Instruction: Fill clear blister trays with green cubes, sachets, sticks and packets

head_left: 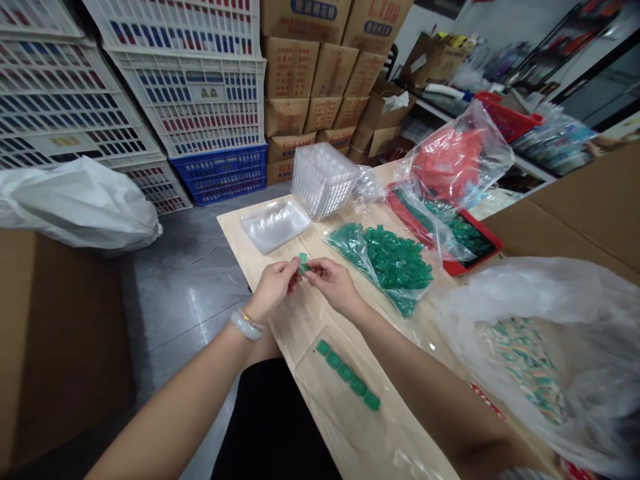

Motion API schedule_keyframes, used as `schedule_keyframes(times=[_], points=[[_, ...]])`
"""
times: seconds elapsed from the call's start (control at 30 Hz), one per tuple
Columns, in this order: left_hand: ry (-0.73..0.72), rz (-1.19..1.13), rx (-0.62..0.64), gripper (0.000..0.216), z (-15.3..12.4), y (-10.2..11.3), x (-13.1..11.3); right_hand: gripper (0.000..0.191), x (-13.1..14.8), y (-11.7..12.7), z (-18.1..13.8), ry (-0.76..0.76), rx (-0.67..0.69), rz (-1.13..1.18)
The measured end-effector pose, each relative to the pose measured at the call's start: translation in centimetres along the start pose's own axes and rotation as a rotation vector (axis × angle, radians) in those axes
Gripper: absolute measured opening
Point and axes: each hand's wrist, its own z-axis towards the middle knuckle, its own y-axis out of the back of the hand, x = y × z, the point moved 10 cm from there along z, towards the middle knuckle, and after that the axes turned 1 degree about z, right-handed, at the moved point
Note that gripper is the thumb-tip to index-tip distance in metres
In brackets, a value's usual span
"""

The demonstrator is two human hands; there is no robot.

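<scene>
My left hand (274, 288) and my right hand (334, 280) meet above the wooden table (290, 320), both pinching one small green plastic piece (303, 261) between the fingertips. A pale bangle sits on my left wrist. Nearer to me, a row of several green square pieces (347, 374) lies on a clear sheet on the table. To the right of my hands an open clear bag of green pieces (395, 263) lies flat.
A clear plastic tray (275, 223) and a stack of clear trays (323, 180) stand at the table's far end. A red tray with bagged green and red parts (450, 200) is at right. A large bag (540, 360) fills the near right. Crates and cartons stand behind.
</scene>
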Motion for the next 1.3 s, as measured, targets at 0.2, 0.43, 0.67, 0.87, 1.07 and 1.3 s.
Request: schedule_keyframes(times=[0.2,0.43,0.67,0.87,1.07,1.3], points=[[-0.375,0.590,-0.115,0.033,0.5,1.7,-2.2,0.015,-0.4,-2.5,2.3,0.055,0.206,-0.698],[-0.439,0.850,-0.043,0.037,-0.2,0.0,-2.3,0.018,-1.2,-2.8,2.0,-0.037,0.218,-0.750],[-0.649,0.851,-0.098,0.025,-0.5,-4.6,-9.9,0.026,-2.8,12.1,0.3,-0.112,-0.157,-0.609],[-0.505,0.700,0.140,0.013,10.9,-16.7,-11.9,0.029,-5.8,20.8,5.2,-0.155,-0.190,-0.863],[-0.285,0.624,0.146,0.010,18.3,-19.6,-8.8,0.031,-11.2,22.2,12.0,-0.287,-0.083,-0.885],[-0.100,0.204,0.165,0.009,17.0,-17.3,-8.2,0.027,-14.2,22.4,12.3,-0.311,0.037,-0.880]])
